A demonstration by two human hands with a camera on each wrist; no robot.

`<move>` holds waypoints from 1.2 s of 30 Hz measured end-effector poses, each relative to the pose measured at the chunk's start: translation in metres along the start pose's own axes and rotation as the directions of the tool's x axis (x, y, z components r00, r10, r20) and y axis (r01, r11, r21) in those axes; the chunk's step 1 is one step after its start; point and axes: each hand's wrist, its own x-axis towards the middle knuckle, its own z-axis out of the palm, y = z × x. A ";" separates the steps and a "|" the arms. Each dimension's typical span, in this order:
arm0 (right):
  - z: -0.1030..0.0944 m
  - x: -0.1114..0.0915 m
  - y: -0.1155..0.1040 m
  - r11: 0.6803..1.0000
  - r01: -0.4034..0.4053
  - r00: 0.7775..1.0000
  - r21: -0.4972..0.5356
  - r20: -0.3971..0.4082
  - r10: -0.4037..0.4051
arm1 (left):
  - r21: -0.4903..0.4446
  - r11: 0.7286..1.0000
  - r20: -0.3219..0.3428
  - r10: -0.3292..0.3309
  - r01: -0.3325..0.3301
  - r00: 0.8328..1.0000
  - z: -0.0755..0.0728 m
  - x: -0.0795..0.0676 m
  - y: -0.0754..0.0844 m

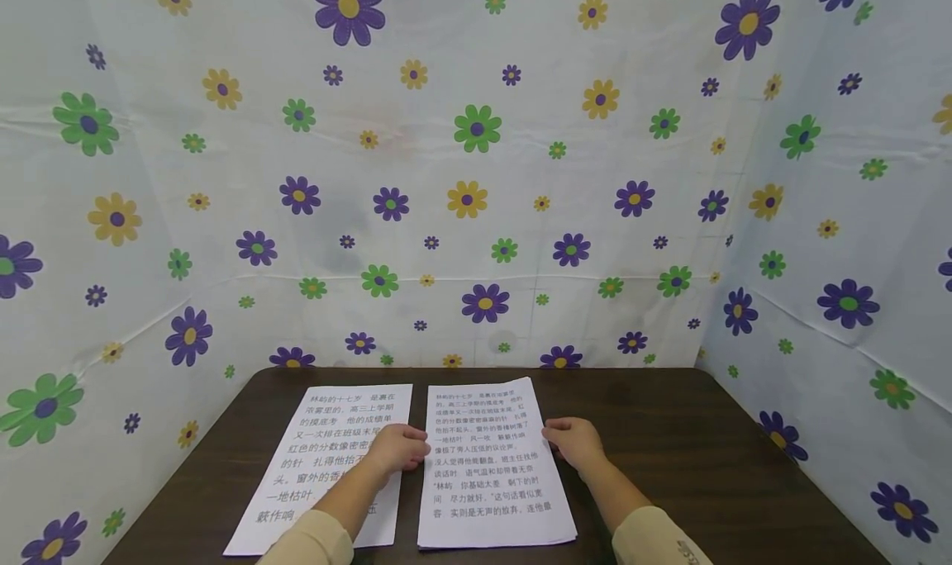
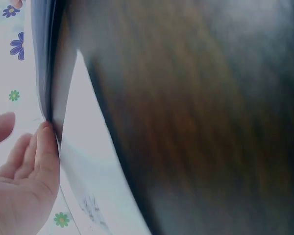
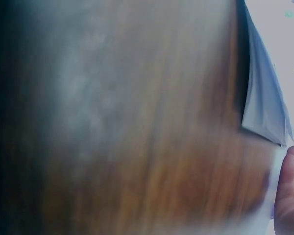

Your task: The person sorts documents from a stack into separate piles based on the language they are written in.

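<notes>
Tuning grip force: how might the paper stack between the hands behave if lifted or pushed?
The paper stack will probably flex: it looks bowed in the right wrist view. Its sheets may slide over each other, as the edges look layered and no binding shows. Rolling seems unlikely, given its broad, thin shape over the table.

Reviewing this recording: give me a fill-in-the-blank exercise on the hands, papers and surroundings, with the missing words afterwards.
1. In the head view, the left hand and right hand flank the white rectangular paper stack on the ____ (left or right).
2. The other white rectangular paper has ____ print (larger or smaller).
3. The wooden table is dark ____.
4. The flowers on the white backdrop are purple, yellow and ____.

Missing words: right; larger; brown; green.
</notes>
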 end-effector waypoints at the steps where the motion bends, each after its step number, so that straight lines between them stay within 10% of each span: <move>1: 0.000 0.000 0.000 1.000 -0.004 1.000 -0.009 -0.002 0.004 | 0.006 1.000 -0.014 -0.004 0.004 1.000 0.001 0.001 -0.001; 11: 0.002 0.000 0.005 0.973 -0.025 0.999 -0.228 -0.030 0.019 | 0.047 0.999 -0.067 -0.024 0.027 0.997 0.007 0.004 -0.001; 36: 0.005 -0.003 0.001 0.980 -0.099 0.994 -0.171 -0.058 0.090 | 0.121 0.992 -0.170 -0.006 0.027 0.985 0.018 0.002 0.006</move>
